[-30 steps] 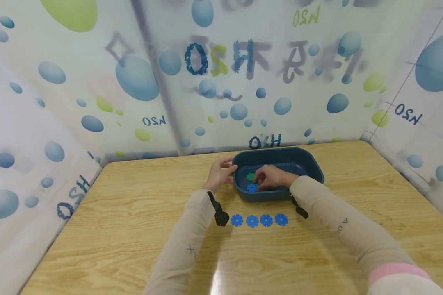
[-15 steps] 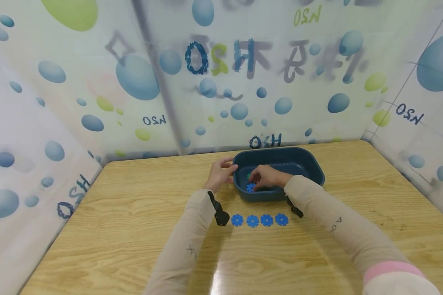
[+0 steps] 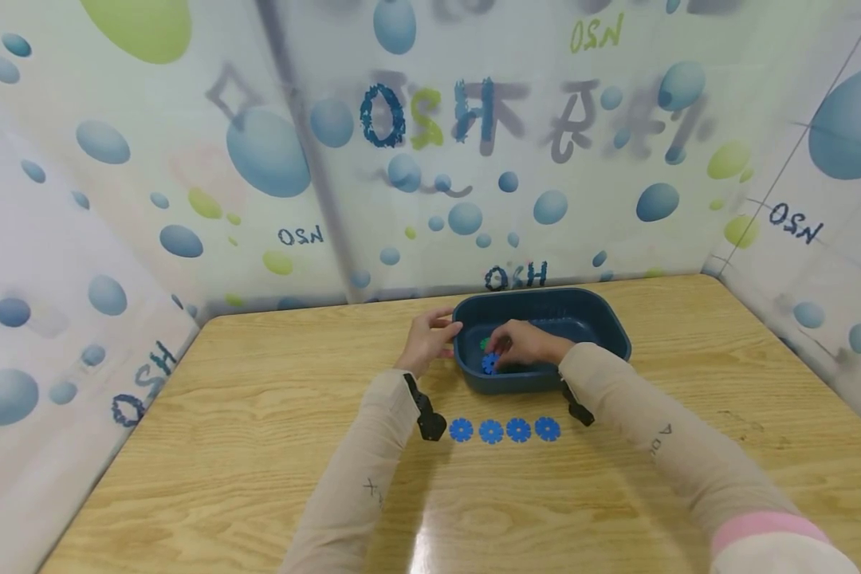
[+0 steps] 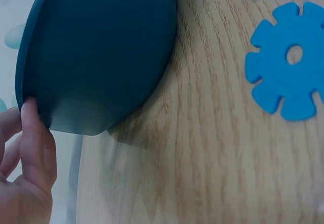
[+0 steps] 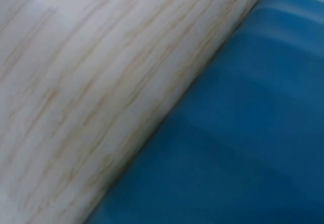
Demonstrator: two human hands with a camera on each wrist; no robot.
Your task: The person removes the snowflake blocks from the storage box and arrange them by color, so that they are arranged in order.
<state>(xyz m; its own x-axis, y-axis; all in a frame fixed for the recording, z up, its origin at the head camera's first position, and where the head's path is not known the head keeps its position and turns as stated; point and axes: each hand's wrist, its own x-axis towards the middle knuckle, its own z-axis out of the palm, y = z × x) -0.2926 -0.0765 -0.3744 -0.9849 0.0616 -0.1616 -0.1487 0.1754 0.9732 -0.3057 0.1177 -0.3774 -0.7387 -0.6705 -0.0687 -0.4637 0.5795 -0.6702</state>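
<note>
A dark blue plastic basin stands near the back of the table. At its left end, my left hand grips the rim; the left wrist view shows fingers against the outer wall. Inside the basin, my right hand pinches a blue notched snowflake disc, which looks slightly tilted. A green disc lies beside it, partly hidden by the fingers. In front of the basin, several blue snowflake discs lie flat in a row. The right wrist view shows only the basin wall and table.
The wood-grain table runs back to a wall covered with printed bubbles. A black wrist mount hangs close to the left end of the disc row. Another wrist mount is by the basin's front right.
My right hand shifted slightly left inside the basin, then a little back. The blue disc at its fingertips has changed tilt. The left hand, basin and row stay put.
</note>
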